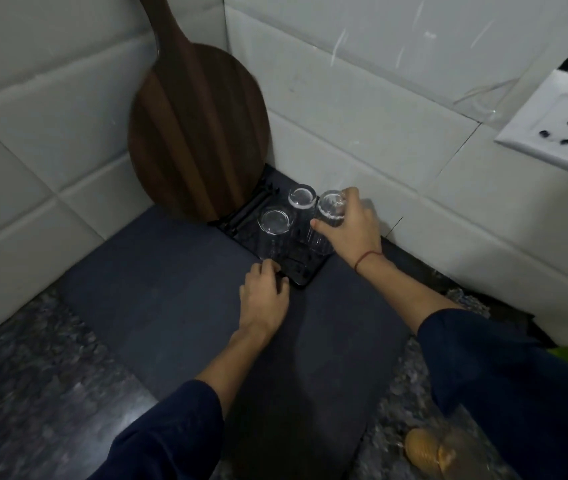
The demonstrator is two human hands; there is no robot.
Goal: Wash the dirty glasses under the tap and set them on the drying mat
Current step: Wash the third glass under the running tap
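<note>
Currently: right hand (352, 230) clamped round third glass (331, 209), base up, over black ribbed tray (298, 273) at corner of grey drying mat (171, 289) on desk (33, 393). Rear glass (301, 199) and front glass (275, 223) already inverted alongside. Left hand (263, 296) bent onto tray rim; gripping or pressing, cannot tell. Judged nearly finished; no unwashed glasses visible.

dark striped wooden board (196, 133), white tiles (362, 109)
</note>
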